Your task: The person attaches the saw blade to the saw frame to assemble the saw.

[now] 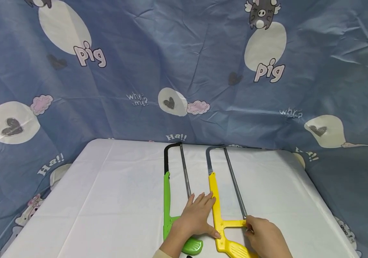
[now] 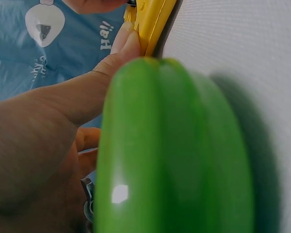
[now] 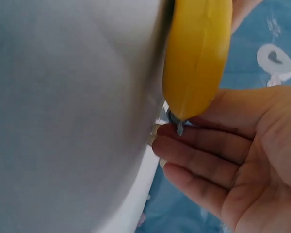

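Now the yellow-handled hacksaw [image 1: 217,211] lies between my 2 hands, lower right of centre, long axis running up the view; my left hand [image 1: 195,218] rests loosely spread against it, my right hand [image 1: 267,236] (nearer the blade's [image 1: 235,182] lower end) grips the crossbar's [image 1: 233,224] tip.

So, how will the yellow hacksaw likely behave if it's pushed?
The yellow hacksaw appears to lie flat, so it would probably slide rather than roll. Its bent metal bow looks stiff, unlikely to flop; its ridged handle probably resists slipping.
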`<action>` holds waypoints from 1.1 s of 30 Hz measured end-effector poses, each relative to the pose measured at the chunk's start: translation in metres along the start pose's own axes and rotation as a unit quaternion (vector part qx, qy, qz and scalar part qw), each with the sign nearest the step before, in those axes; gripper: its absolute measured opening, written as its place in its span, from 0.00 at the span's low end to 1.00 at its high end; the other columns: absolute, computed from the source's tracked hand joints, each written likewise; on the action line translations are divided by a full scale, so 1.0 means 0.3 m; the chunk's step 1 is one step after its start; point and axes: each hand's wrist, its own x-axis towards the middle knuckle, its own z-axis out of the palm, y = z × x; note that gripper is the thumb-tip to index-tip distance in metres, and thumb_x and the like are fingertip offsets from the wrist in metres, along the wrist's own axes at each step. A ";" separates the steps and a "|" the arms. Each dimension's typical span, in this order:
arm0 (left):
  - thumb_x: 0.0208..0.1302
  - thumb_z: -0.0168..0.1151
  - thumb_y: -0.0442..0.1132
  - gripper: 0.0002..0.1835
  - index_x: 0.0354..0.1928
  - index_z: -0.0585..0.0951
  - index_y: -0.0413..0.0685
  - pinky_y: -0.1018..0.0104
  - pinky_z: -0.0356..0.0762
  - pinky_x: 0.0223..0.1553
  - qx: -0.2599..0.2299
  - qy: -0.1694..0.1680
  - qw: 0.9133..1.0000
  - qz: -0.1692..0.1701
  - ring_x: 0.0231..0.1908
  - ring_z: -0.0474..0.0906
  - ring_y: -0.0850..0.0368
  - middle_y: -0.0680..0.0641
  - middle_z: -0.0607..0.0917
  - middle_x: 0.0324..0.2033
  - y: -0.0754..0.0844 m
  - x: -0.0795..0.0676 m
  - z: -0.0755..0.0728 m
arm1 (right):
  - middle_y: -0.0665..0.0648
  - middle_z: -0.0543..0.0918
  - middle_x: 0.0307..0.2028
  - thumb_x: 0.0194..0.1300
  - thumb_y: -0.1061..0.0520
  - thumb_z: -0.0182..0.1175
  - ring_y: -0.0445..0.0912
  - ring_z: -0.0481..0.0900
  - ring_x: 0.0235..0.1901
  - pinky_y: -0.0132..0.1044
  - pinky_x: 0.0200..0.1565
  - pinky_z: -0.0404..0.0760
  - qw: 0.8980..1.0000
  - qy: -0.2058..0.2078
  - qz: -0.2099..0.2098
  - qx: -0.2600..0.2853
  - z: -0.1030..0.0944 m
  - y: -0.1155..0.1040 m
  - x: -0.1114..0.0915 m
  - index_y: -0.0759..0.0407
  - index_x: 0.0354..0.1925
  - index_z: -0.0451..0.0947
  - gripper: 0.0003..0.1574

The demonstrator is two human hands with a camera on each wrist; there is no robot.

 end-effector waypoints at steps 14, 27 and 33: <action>0.37 0.76 0.69 0.63 0.75 0.62 0.53 0.40 0.48 0.76 -0.001 0.006 1.000 0.005 0.77 0.54 0.47 0.51 0.58 0.78 -0.002 -0.005 0.001 | 0.47 0.80 0.20 0.47 0.62 0.76 0.41 0.75 0.21 0.40 0.25 0.76 0.997 0.027 0.001 -0.076 0.012 -0.041 0.005 0.52 0.26 0.79 0.13; 0.37 0.77 0.69 0.62 0.75 0.62 0.52 0.40 0.48 0.76 0.001 0.005 1.000 0.006 0.77 0.54 0.46 0.50 0.58 0.78 0.001 -0.009 -0.002 | 0.51 0.78 0.17 0.50 0.63 0.72 0.43 0.70 0.16 0.38 0.18 0.69 0.992 0.060 -0.043 -0.105 0.011 -0.044 -0.018 0.56 0.25 0.76 0.12; 0.38 0.77 0.68 0.62 0.75 0.63 0.51 0.40 0.48 0.76 -0.001 0.009 1.000 0.007 0.77 0.54 0.46 0.49 0.58 0.77 0.003 -0.013 -0.006 | 0.53 0.80 0.18 0.51 0.64 0.70 0.42 0.72 0.16 0.38 0.18 0.71 0.994 0.063 -0.035 -0.084 0.006 -0.049 -0.019 0.59 0.29 0.80 0.07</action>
